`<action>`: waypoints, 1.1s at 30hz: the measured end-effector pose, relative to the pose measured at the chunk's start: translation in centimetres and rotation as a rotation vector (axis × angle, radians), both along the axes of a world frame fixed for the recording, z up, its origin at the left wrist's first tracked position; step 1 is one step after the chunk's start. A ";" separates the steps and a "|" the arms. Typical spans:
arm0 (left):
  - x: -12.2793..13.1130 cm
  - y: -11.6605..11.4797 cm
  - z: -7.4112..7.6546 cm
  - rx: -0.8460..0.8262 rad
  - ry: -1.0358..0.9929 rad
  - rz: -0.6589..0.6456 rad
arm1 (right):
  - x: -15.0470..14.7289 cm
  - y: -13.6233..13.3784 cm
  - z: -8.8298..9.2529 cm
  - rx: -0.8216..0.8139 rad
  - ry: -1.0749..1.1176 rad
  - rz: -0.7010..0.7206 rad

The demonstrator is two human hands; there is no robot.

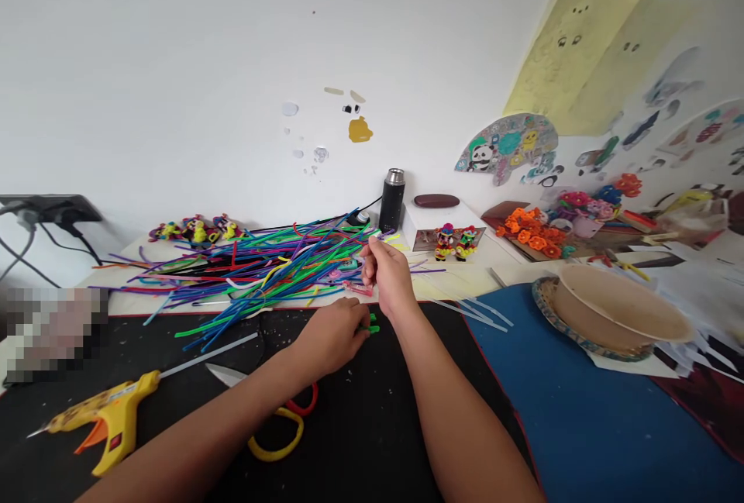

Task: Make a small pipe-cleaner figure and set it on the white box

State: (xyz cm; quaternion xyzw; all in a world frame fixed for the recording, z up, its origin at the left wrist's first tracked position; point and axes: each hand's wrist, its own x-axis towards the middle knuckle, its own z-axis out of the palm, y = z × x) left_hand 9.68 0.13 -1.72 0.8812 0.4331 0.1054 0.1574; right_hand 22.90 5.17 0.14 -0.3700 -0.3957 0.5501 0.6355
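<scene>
- Though short, bright green and fuzzy: pipe-cleaner piece (372, 325), clamped in left hand (331, 339), near on black mat (372, 433).
- Right hand (388, 277) farther, fingers curled at colourful pile (261, 267); grip unclear.

free: I can pass over bare blue mat (581, 425) lower right, black mat (360, 445) bottom centre | blocked: pipe-cleaner pile (261, 270) centre left; glue gun (108, 414), scissors (225, 374) lower left; basket (616, 317) right

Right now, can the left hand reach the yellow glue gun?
Probably yes: the glue gun lies on the black mat beside that arm, nothing between them, though the left hand is pinching a green piece.
</scene>
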 end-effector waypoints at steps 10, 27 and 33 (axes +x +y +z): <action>0.2 -0.6 -0.3 0.011 0.075 0.014 | -0.6 -0.4 -0.1 0.010 -0.010 0.050; -8.7 7.9 -1.6 0.150 0.318 0.487 | -1.4 -0.5 -0.9 -0.002 -0.112 0.055; -9.0 8.1 -1.4 0.170 0.287 0.496 | -1.7 -0.8 -1.0 0.006 -0.130 0.082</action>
